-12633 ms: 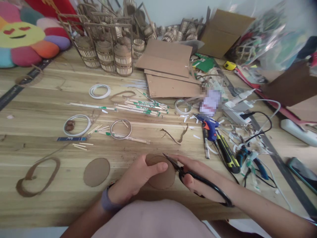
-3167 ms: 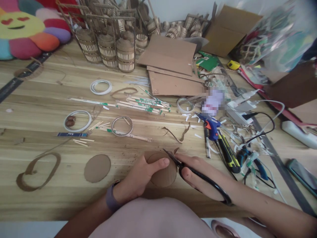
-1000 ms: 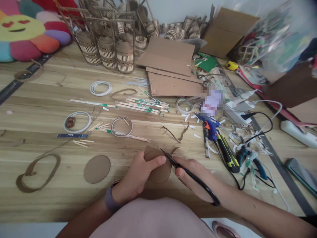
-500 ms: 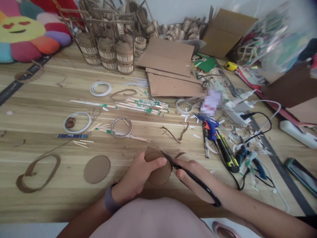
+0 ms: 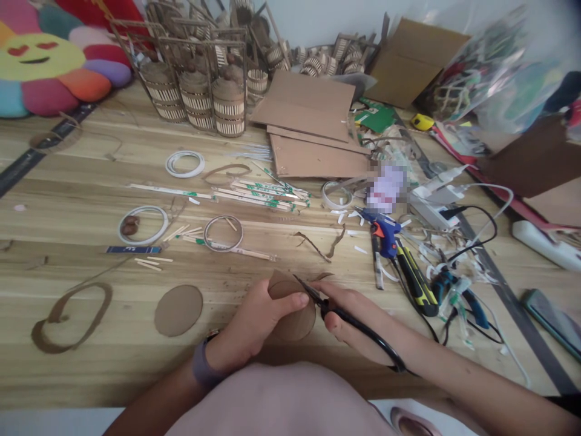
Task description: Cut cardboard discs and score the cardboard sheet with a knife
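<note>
Centrally, I view a brown cardboard piece (image 5: 295, 321), flat and matte, rounded along its lower side, with a curved line across its upper part. It sits just above the near part of the wood-grained counter (image 5: 127, 369), gripped by the left hand (image 5: 252, 318), whose thumb lies across it and hides some of its face. The right hand (image 5: 361, 312) grasps black-handled scissors (image 5: 324, 306), their dark, pointed blades crossing the cardboard's upper right edge; the fingers conceal part of the handles.

To the left I note a smooth cardboard disc (image 5: 178, 310) and a loosely looped brown strip (image 5: 54, 349). Beyond lie thin paper-wrapped sticks (image 5: 258, 195) and larger cardboard sheets (image 5: 308, 109), with slatted, round-bodied containers (image 5: 228, 109) behind. At right, a blue glue gun (image 5: 385, 233), a yellow-and-black utility knife (image 5: 416, 281) and blue-handled pliers (image 5: 477, 310) crowd together among cords and pale scraps, the pliers partly covered by clear plastic.
</note>
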